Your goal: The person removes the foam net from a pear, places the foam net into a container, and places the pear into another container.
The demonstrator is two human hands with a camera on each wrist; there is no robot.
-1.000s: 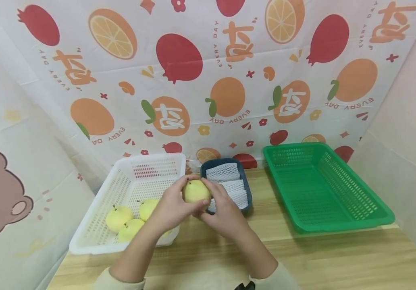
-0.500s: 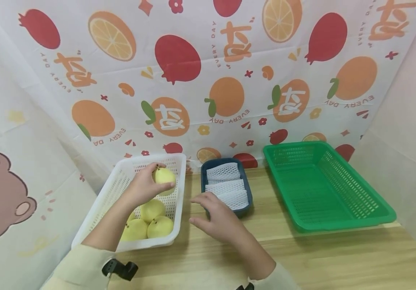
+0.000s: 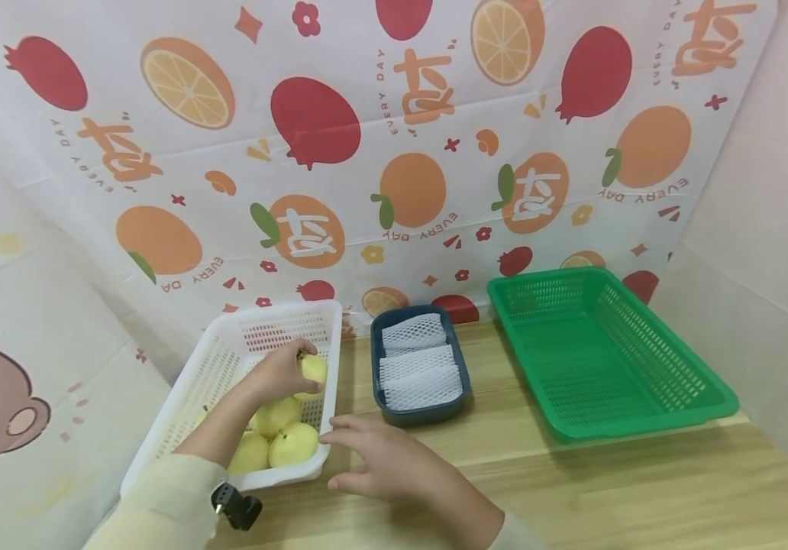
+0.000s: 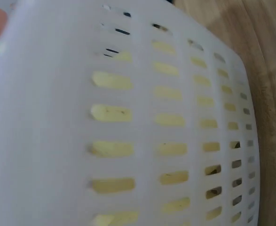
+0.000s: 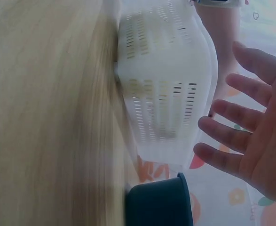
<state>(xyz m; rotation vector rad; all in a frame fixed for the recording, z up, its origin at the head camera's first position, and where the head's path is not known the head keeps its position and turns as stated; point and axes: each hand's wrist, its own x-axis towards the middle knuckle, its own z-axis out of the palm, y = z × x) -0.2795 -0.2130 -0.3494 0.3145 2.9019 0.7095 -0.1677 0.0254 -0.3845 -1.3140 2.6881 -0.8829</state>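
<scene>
In the head view, my left hand [image 3: 279,376] reaches into the white basket [image 3: 334,336] and holds a yellow pear [image 3: 314,370], its fingers and thumb around the fruit. Several other pears [image 3: 294,444] lie just below it at the near end of that basket. My right hand [image 3: 390,460] is by the basket's right rim with its fingers spread and nothing in them; the right wrist view shows its palm [image 5: 274,136] bare. From the left wrist, the basket's slotted wall [image 4: 145,127] fills the picture, with yellow fruit visible through the slots and the left hand out of sight.
Right of the white basket stands a dark blue tray [image 3: 464,374] holding white foam net sleeves [image 3: 420,376]. Farther right is a green basket [image 3: 538,374] with nothing in it. A fruit-print sheet [image 3: 360,283] hangs behind the wooden table [image 3: 504,466].
A second ago both hands held the pear in front of the blue tray. My left hand has carried it left and down into the white basket; the right let go and moved toward the basket's rim.
</scene>
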